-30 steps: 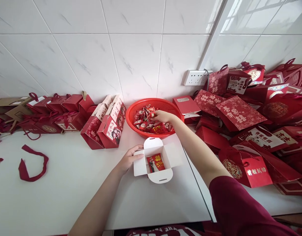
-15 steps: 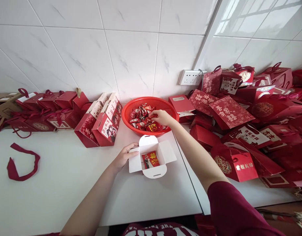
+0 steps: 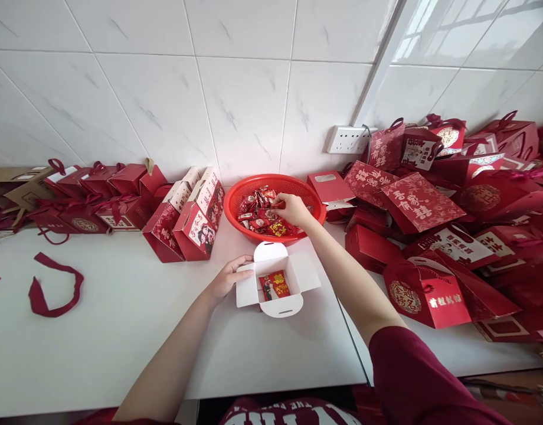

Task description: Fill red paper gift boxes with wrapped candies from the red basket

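My left hand (image 3: 229, 278) holds the left flap of an open paper box (image 3: 307, 273), thumb on top and fingers behind. The box is white inside, with its flaps folded outward. On its bottom lies a red packet (image 3: 275, 285) with gold characters and a printed figure. My right hand (image 3: 293, 211) reaches into a red plastic basket (image 3: 236, 221) behind the box. Its fingertips are pinched on a small red wrapped candy among the many wrapped candies (image 3: 259, 206) there.
Two closed red gift boxes (image 3: 198, 227) stand left of the basket, with more boxes (image 3: 125, 212) farther left. A dark red ribbon (image 3: 54, 307) lies on the white table (image 3: 134, 330). Red gift boxes (image 3: 422, 200) are heaped at right. A power strip (image 3: 349, 140) sits against the tiled wall.
The view has shifted slightly, so everything sits a little farther right. My right fingers have closed together among the candies. My left hand keeps its hold on the box flap.
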The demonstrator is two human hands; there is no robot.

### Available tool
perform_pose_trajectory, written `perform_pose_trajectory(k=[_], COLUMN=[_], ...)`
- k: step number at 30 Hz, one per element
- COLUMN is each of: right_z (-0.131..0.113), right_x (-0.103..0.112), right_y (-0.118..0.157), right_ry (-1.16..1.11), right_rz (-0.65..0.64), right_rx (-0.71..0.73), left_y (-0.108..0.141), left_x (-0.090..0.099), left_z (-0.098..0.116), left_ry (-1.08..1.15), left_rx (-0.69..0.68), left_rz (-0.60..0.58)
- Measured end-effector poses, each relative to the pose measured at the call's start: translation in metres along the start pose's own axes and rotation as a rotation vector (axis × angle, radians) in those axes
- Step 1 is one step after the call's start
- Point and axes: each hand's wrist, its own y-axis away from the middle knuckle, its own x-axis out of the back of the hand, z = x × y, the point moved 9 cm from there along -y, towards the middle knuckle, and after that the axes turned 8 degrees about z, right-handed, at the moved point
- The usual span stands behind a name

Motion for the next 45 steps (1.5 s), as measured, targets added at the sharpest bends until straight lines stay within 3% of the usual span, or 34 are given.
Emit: perform_pose_trajectory(k=[3, 8, 14, 21, 26, 31, 37, 41, 45], right_z=[-0.006, -0.025, -0.041, -0.045, -0.061, -0.068, -0.064, -0.059, -0.030], right_x=[0.021, 0.035, 0.037, 0.038, 0.040, 0.043, 0.067, 0.082, 0.090], right_y=[0.018, 0.062, 0.109, 0.128, 0.129, 0.128, 0.121, 0.126, 0.143], right_ry=[-0.171, -0.647, -0.512, -0.951, -0.939, -0.748, -0.283, -0.275, -0.241], right_rz=[0.046, -0.083, -0.308, -0.430, -0.562, -0.516, -0.211, -0.106, 0.100], right_rx=[-0.052, -0.214, -0.196, -0.386, -0.293, -0.097, 0.039, 0.029, -0.053], left_y=[-0.001, -0.005, -0.006, -0.006, -0.007, -0.007, -0.006, -0.004, 0.000], left_x=[0.000, -0.001, -0.002, -0.005, -0.003, -0.004, -0.003, -0.003, -0.002], left_z=[0.000, -0.004, -0.007, -0.004, -0.005, -0.012, -0.014, -0.008, -0.001], left_ry=[-0.019, 0.011, 0.017, -0.004, 0.011, 0.075, 0.085, 0.085, 0.065], left_rx=[-0.018, 0.000, 0.008, -0.001, 0.006, 0.053, 0.090, 0.057, 0.001], left_rz=[-0.009, -0.001, 0.006, -0.029, -0.018, -0.040, -0.033, -0.033, 0.008])
